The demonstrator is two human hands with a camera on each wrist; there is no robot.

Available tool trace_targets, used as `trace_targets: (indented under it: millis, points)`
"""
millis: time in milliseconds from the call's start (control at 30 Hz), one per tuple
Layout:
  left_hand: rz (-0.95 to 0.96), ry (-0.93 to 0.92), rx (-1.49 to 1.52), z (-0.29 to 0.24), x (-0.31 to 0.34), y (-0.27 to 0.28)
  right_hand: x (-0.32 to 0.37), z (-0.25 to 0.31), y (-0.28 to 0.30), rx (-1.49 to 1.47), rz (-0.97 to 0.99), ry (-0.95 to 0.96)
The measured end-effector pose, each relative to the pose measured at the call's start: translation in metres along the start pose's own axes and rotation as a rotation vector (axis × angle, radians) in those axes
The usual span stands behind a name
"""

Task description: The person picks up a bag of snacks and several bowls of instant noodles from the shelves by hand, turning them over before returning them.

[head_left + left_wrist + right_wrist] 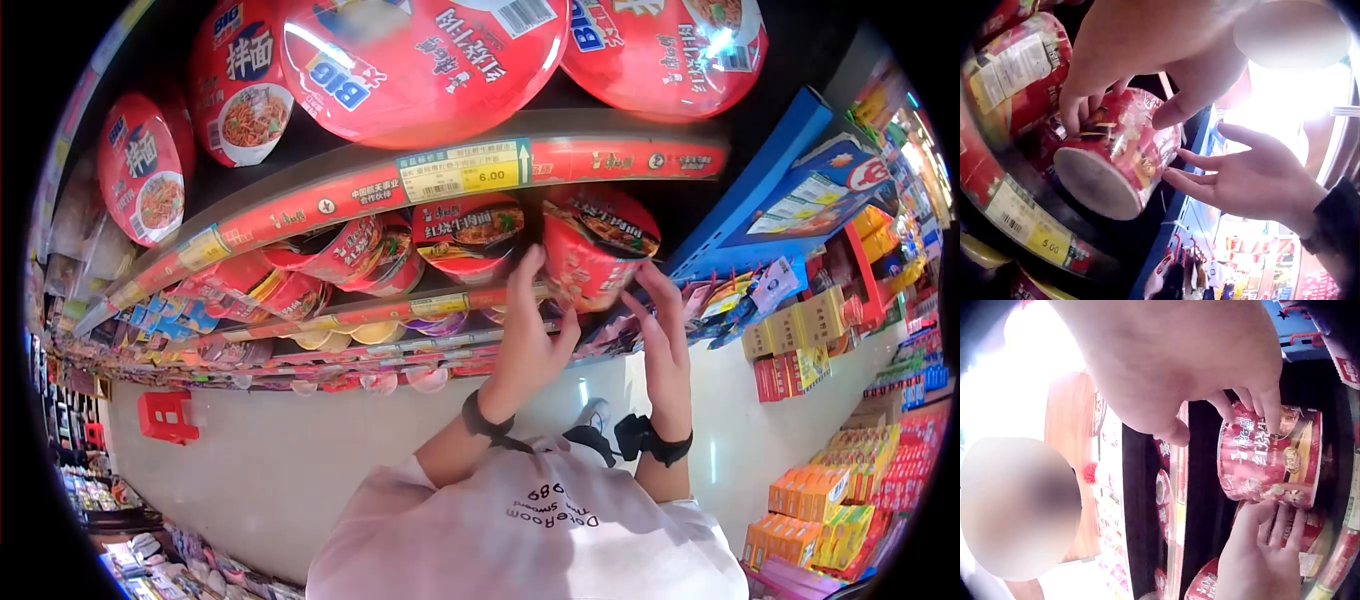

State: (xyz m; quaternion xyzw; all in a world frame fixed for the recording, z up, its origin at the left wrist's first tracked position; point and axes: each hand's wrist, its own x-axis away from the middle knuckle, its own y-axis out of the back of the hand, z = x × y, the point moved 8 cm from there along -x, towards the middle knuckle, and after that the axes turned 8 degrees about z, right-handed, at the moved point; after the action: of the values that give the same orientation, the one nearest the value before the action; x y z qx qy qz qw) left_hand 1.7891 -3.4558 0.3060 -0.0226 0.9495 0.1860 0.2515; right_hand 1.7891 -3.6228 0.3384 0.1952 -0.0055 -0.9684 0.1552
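A red noodle cup (590, 262) is tilted at the shelf front, its lid toward the shelf label strip. My left hand (530, 345) grips the cup from the left; in the left wrist view its thumb and curled fingers lie on the red side, above the white base (1094, 182). My right hand (665, 345) touches the other side with extended fingertips, thumb held apart. Seen from the right wrist, the cup (1266, 456) lies between the right hand (1191, 369) above and the left hand (1260, 556) below.
More red cups (468, 235) stand left on the same shelf. Large red bowls (430, 70) sit above, behind a price strip (455, 172). A blue display panel (760, 200) borders the right side. A red stool (168, 416) stands on the floor.
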Motion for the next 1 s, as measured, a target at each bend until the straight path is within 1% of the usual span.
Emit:
trace_targets:
  millis: [33, 67, 133, 167, 233, 267, 300, 400, 467, 533, 567, 600, 667, 700, 733, 833, 900, 933, 967, 1000]
  points:
    - [-0.009, 0.006, 0.012, -0.012, 0.002, 0.003, 0.009, 0.004, 0.003, 0.010, -0.088, -0.107]
    - [-0.017, 0.011, 0.023, -0.019, 0.004, 0.004, 0.014, -0.006, 0.008, -0.020, -0.097, -0.175]
    - [-0.028, 0.049, -0.053, -0.011, -0.003, 0.003, 0.027, -0.031, 0.025, -0.088, -0.121, -0.315]
    - [-0.028, 0.070, -0.089, -0.006, -0.001, 0.000, 0.026, -0.032, 0.021, -0.061, -0.075, -0.311]
    - [-0.034, 0.047, -0.114, 0.015, 0.004, -0.008, 0.026, -0.033, 0.012, -0.008, 0.016, -0.300]
    - [-0.038, 0.030, -0.124, 0.019, 0.003, -0.010, 0.028, -0.039, 0.014, -0.025, 0.022, -0.291]
    - [-0.073, -0.006, -0.132, 0.012, 0.005, -0.008, 0.030, -0.044, 0.016, -0.041, 0.029, -0.281]
    - [-0.124, 0.189, 0.467, 0.002, 0.015, -0.008, 0.041, -0.038, 0.023, -0.115, 0.152, -0.269]
    - [-0.076, 0.263, 0.372, -0.024, 0.025, -0.012, 0.051, -0.021, 0.036, -0.074, 0.197, -0.214]
    - [0.000, 0.222, 0.048, -0.017, 0.042, -0.019, 0.062, -0.008, 0.062, 0.002, 0.192, -0.159]
    - [-0.003, 0.187, 0.020, -0.030, 0.046, -0.031, 0.070, -0.005, 0.076, -0.028, 0.195, -0.128]
    - [-0.006, 0.155, -0.007, -0.047, 0.048, -0.041, 0.079, -0.004, 0.091, -0.023, 0.194, -0.137]
    - [0.017, 0.144, -0.038, -0.077, 0.047, -0.078, 0.099, 0.001, 0.125, -0.021, 0.202, -0.157]
    - [0.031, 0.131, -0.002, -0.072, 0.049, -0.096, 0.110, 0.006, 0.146, -0.033, 0.241, -0.270]
    - [0.059, 0.141, 0.064, -0.064, 0.049, -0.116, 0.121, 0.012, 0.171, -0.007, 0.153, -0.256]
    - [0.240, 0.100, 0.099, -0.101, 0.038, -0.200, 0.158, 0.016, 0.248, 0.049, -0.041, -0.229]
    - [0.333, 0.079, 0.171, -0.120, 0.030, -0.261, 0.188, 0.008, 0.302, 0.212, -0.161, -0.256]
    - [0.406, 0.097, 0.220, -0.119, 0.030, -0.293, 0.206, 0.010, 0.328, 0.294, -0.219, -0.275]
    - [0.458, 0.148, 0.276, -0.126, 0.029, -0.321, 0.223, 0.011, 0.347, 0.197, -0.248, -0.335]
    - [0.510, 0.201, 0.336, -0.136, 0.026, -0.353, 0.238, 0.014, 0.365, 0.168, -0.308, -0.321]
